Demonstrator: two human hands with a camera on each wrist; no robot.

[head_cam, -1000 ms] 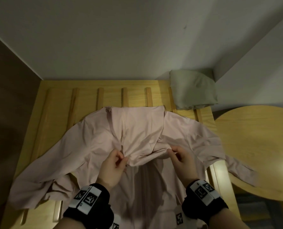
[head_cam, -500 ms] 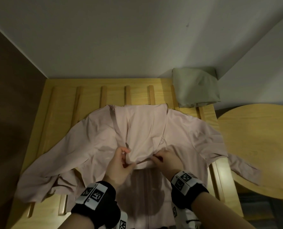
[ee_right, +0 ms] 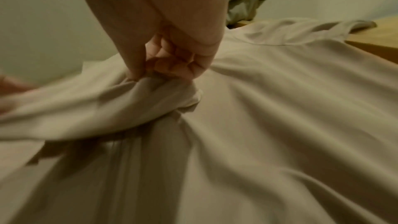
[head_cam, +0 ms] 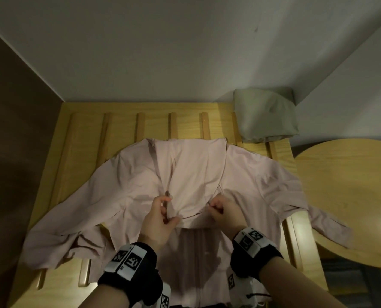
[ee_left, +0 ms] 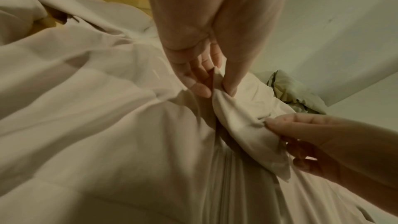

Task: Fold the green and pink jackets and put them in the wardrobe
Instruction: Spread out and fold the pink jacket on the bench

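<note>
At the middle of the pink jacket (head_cam: 207, 174), both hands are busy with one flap of cloth, which looks like the hood. The left hand (head_cam: 157, 215) pinches the left edge of this flap between thumb and fingers, and the right hand (head_cam: 224, 210) has its fingers curled tight around the right corner. The left wrist view shows the cloth lifted and stretched between the two grips. I judge that the person holds it so to pull the flap flat and lay it down on the back of the jacket, so that it makes no lump in the folded packet.

Around the hands, the jacket lies spread on a wooden slatted bed frame (head_cam: 85, 138). Its left sleeve (head_cam: 58, 238) lies crumpled near the left side of the frame. Its right sleeve (head_cam: 327, 225) goes over the right edge of the frame and its end rests on a round wooden tabletop (head_cam: 352, 185). This sleeve must come in before the sides can be folded.

Further away, the green jacket (head_cam: 266, 116) sits already folded in the far right corner, against the wall and apart from the pink one. Bare slats between the collar and the wall give room to push the cloth forward. No wardrobe is visible.
</note>
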